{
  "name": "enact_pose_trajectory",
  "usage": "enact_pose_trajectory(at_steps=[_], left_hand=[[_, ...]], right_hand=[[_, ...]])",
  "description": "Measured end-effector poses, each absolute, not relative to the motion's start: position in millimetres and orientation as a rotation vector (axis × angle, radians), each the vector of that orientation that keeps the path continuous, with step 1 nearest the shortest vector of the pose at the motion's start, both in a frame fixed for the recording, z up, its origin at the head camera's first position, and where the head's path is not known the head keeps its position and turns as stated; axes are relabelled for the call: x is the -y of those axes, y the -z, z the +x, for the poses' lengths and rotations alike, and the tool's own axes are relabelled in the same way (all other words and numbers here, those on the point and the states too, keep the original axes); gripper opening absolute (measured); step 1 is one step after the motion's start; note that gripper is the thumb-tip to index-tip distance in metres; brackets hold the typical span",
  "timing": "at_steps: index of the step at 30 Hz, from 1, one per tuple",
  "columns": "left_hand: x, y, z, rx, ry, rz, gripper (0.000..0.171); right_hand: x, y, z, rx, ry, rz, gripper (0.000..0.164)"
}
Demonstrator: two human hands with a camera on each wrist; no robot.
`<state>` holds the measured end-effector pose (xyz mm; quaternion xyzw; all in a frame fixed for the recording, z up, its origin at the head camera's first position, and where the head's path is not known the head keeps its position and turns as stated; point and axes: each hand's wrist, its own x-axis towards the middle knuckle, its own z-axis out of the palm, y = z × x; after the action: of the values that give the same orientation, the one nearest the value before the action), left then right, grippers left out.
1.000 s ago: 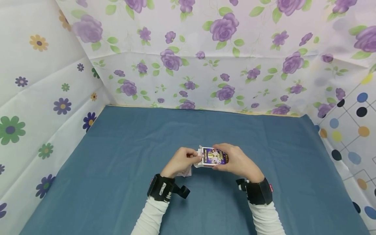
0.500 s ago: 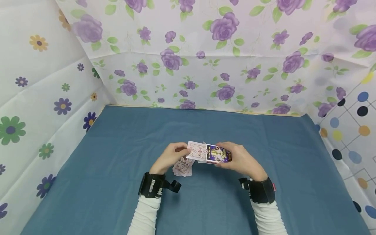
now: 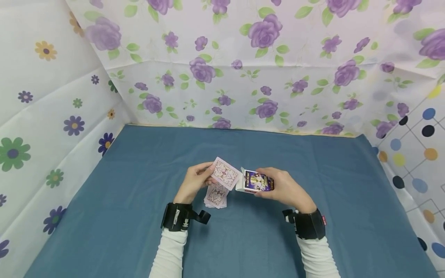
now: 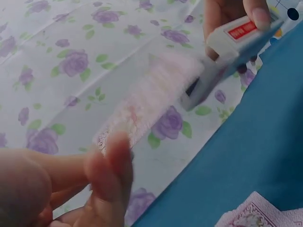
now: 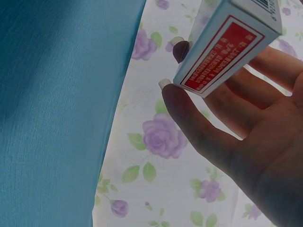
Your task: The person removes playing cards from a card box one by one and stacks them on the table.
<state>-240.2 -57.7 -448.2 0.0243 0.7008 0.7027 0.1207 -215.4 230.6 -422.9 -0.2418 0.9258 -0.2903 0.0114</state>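
My left hand pinches a playing card with a pink-red patterned back between thumb and fingers. In the left wrist view the held card is blurred, its far end close to the box's opening. My right hand grips a card box by its closed end; its front is purple with a gold trophy, and its flap stands out at the left. The right wrist view shows a red label on the box's side. Below the left hand, a loose pile of playing cards lies on the cloth.
A blue cloth covers the table. Behind it hangs a white sheet with purple roses; a flowered sheet stands on the left and a dotted one on the right. Black straps circle both wrists.
My left hand has drawn the card leftward out of the box and tilted it. The box, in my right hand, has shifted slightly right and up. More of the pile shows.
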Motion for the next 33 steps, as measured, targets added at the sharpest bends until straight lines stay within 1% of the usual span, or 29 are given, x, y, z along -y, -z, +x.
enact_pose_trajectory(at_steps=[5, 13, 25, 30, 33], left_hand=[[58, 454, -243, -2.114, -2.119, -0.001, 0.032], [59, 467, -249, -2.258, -2.081, -0.099, 0.025], [55, 488, -249, -2.549, -1.784, -0.009, 0.017], [54, 494, -246, -2.683, -1.678, -0.014, 0.013], [53, 497, -245, -2.721, -1.658, -0.052, 0.014]], right_hand=[[-232, 422, -216, -2.891, 0.904, -0.732, 0.064], [-234, 423, -217, -2.889, 0.904, -0.72, 0.065], [-235, 425, -216, -2.889, 0.908, -0.736, 0.063], [-234, 426, -216, -2.877, 0.908, -0.733, 0.062], [-234, 426, -217, -2.869, 0.905, -0.73, 0.063]])
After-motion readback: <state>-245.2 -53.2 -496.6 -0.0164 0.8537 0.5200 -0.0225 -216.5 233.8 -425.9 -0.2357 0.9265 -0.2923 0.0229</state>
